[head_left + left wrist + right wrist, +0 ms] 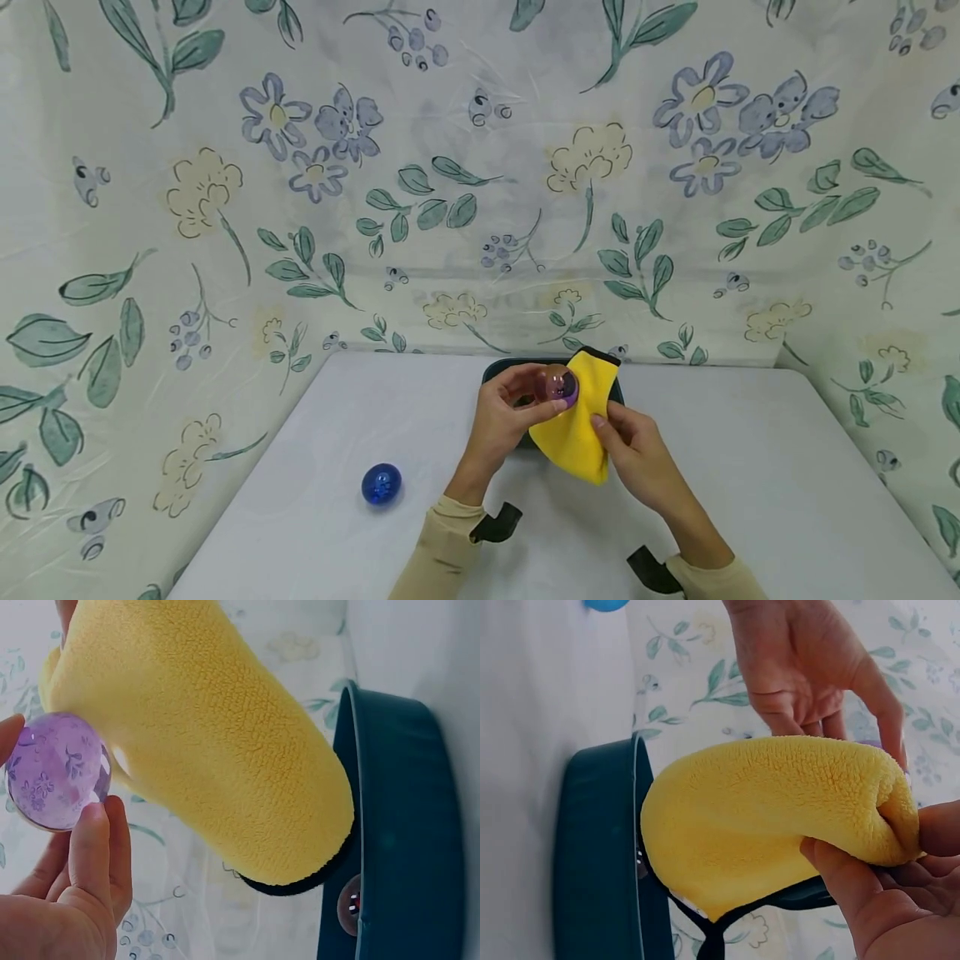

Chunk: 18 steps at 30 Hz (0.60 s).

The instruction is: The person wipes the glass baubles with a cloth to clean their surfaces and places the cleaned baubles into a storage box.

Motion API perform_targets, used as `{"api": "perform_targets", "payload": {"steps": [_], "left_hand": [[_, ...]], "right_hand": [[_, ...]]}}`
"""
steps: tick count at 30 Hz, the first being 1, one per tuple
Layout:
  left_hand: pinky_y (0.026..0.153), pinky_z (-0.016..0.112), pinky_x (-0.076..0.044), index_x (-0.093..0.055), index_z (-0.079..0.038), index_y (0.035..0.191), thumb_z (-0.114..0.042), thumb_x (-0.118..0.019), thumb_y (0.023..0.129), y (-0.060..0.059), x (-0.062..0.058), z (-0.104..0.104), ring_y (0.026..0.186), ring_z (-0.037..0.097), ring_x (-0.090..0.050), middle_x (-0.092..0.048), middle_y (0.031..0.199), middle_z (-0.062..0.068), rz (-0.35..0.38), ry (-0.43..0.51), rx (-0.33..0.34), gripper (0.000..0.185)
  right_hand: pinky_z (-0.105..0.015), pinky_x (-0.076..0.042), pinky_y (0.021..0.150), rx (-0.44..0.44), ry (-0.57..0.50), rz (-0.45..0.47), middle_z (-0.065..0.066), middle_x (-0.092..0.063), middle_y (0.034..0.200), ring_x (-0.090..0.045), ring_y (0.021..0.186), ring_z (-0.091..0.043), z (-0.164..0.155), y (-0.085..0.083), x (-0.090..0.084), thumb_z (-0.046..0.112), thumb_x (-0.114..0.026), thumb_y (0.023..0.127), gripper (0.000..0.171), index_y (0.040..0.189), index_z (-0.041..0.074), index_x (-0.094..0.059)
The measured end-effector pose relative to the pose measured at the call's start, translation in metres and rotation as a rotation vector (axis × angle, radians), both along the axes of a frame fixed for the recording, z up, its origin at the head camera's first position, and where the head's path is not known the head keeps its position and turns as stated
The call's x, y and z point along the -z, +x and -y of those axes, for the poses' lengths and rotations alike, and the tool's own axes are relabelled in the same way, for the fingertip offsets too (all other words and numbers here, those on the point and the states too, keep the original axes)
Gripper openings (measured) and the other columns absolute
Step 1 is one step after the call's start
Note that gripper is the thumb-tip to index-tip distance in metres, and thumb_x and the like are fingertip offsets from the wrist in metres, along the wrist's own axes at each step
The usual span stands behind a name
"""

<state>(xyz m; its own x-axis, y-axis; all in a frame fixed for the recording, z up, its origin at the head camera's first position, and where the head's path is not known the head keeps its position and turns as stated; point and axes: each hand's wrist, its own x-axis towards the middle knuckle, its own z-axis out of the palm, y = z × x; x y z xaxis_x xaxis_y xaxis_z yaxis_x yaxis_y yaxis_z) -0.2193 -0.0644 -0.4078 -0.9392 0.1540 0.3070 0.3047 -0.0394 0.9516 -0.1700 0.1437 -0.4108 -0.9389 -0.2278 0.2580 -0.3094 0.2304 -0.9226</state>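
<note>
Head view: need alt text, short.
A person's left hand holds a clear purple ball beside a yellow fleece cloth pinched by the right hand, above a dark teal tray on a white table. A blue glassy ball lies apart at left; floral fabric backdrop.

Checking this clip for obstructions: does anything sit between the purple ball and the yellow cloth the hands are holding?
Nothing visible does. The left hand pinches the purple ball right beside the yellow cloth, which the right hand grips. In the left wrist view ball and cloth look nearly touching. The dark tray lies behind them.
</note>
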Motion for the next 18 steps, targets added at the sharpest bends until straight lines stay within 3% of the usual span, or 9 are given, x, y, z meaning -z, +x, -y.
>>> {"api": "perform_targets", "payload": {"steps": [9,18], "left_hand": [[0.098,0.032,-0.06,-0.066,-0.006,0.131,-0.019,-0.088,0.081,-0.001,-0.001,0.003,0.104,0.014,-0.067,-0.072,0.124,0.015,0.02,-0.018,-0.012,0.056],[0.101,0.035,-0.06,-0.067,-0.007,0.132,-0.017,-0.088,0.082,-0.005,0.003,0.006,0.11,0.021,-0.071,-0.071,0.129,0.016,0.045,-0.08,0.056,0.055]], "right_hand": [[-0.029,-0.065,0.083,0.038,0.013,-0.014,-0.02,-0.072,0.116,-0.073,0.091,-0.017,0.006,0.006,-0.004,0.017,-0.05,0.109,0.037,0.136,-0.007,-0.059],[-0.02,-0.06,0.077,0.11,0.056,-0.11,-0.016,-0.071,0.108,-0.067,0.083,-0.015,0.008,0.011,-0.005,0.013,-0.051,0.108,0.035,0.137,-0.004,-0.059]]}}
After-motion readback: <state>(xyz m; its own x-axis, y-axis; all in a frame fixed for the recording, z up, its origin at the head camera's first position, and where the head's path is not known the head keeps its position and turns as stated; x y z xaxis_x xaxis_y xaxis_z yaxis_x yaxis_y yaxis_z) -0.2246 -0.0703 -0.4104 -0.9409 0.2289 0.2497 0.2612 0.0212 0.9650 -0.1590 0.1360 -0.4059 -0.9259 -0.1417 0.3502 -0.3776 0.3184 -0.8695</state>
